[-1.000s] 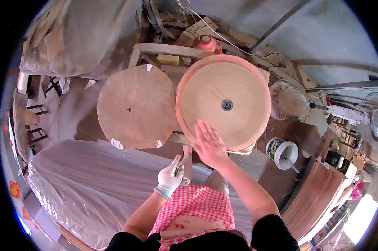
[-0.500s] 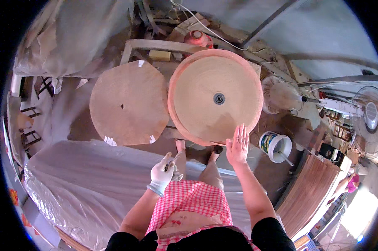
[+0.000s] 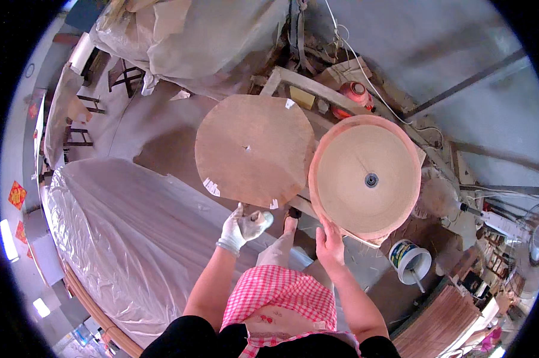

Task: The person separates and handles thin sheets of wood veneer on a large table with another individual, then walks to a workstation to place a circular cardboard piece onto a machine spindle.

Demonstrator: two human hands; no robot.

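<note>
My left hand (image 3: 244,228), in a white glove, is curled by the lower edge of a round brown board (image 3: 254,170). Its fingers are bent around something I cannot make out. The board has white patches near its edge and a small mark at its middle. My bare right hand (image 3: 330,247) is open, with fingers stretched and close together. Its fingertips lie at the lower left rim of a large round tan disc (image 3: 353,161) with a raised reddish border. Whether they touch it, I cannot tell. A dark round fitting (image 3: 371,180) sits at the disc's centre.
A white bucket (image 3: 411,262) with a stick in it stands right of the disc. Behind are a red rounded object (image 3: 354,94) and a yellowish block (image 3: 302,98) by a frame. Plastic sheeting (image 3: 132,232) covers a large pile at left. Stacked brown sheets (image 3: 433,325) stand at lower right.
My view has turned, so the board and disc appear farther right and lower. My right hand has shifted from the disc's lower right side to its lower left rim; the left is nearer the board.
</note>
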